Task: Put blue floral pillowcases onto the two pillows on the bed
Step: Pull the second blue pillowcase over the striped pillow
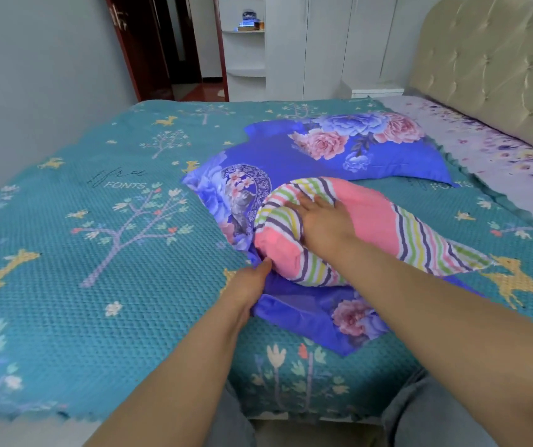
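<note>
Sliding into its blue floral pillowcase (226, 201), the pink striped pillow (365, 227) lies near the middle of the bed, its far end already inside the case and its nearer part, with one striped corner trailing off to the right, not yet covered. The open edge of the case spreads flat beneath it toward the person. The right hand (323, 217) lies on top of the pillow, fingers straight and spread, pressing it toward the closed end of the case. The left hand (252, 282) pinches the lower lip of the opening, thumb on top of the blue cloth, just beside the pillow's rounded end.

To do this step well, I judge the left hand should hold the lip taut and pull it toward the body while the right pushes the filling deep, so the far corners seat fully; bunched stuffing near the mouth would likely snag.

Behind, a second pillow (355, 146) rests already in matching blue floral cloth. Both lie on a teal bedspread (81, 221) printed with trees and deer, with a padded headboard (490, 69) at right.
</note>
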Tool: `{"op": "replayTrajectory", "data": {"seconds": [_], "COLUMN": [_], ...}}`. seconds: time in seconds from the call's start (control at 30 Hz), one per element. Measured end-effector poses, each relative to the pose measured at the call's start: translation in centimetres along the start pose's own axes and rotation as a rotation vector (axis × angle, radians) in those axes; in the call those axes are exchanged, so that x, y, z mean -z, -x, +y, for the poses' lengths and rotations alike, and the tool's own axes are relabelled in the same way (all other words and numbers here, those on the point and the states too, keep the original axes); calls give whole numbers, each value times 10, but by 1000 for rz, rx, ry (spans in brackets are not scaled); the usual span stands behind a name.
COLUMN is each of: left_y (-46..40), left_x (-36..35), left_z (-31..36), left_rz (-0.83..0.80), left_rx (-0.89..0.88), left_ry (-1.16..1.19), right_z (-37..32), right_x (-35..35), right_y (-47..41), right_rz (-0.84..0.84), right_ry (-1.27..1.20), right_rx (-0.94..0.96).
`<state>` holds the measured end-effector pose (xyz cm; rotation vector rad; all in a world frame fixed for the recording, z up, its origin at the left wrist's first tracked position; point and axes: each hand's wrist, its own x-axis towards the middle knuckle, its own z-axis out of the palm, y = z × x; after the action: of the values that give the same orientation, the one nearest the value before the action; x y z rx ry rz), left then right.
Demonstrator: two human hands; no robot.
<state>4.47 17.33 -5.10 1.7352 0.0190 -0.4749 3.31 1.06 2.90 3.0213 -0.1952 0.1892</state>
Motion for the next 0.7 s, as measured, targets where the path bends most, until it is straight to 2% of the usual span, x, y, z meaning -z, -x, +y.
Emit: {"op": "replayTrajectory", "data": {"seconds": [0.03,0.13,0.17,0.2,0.27,0.33,0.4,0.43,0.47,0.5,0.53,0.57,0.67,0.7], "left_y": [2,9,8,8,1,-1,-1,-5,-10,-16,-21,-25,-37,-40], "left_x": [7,31,38,44,53,51,39,34,29,27,26,27,29,29], "left_z": [2,10,10,11,14,26,40,44,45,44,46,46,49,48], "left_rz": [-27,-85,-82,-57,131,365,379,329,287,262,256,260,285,313], "left_rx": [3,32,30,15,-105,-323,-519,-550,-546,-515,-498,-494,-532,-546], "left_ry": [-118,-684,-781,-818,-787,-630,-525,-533,-541,-528,-502,-490,-727,-830], "right_z": [-8,-26,-28,-31,-32,-31,-30,-31,-31,-31,-29,-27,-24,-26], "right_x": [-5,-27,-35,-39,-43,-34,2,19,35,44,46,39,-9,-25], "right_y": [6,36,47,59,81,96,96,89,80,71,62,55,52,54], "right_rz": [0,27,62,87,46,-167,-401,-399,-276,-78,78,106,-167,-182], "right_ry": [21,39,33,25,49,58,-59,-175,-288,-338,-293,-219,-101,-109], "right_rx": [45,158,185,204,267,339,350,329,291,262,252,247,210,197]}}
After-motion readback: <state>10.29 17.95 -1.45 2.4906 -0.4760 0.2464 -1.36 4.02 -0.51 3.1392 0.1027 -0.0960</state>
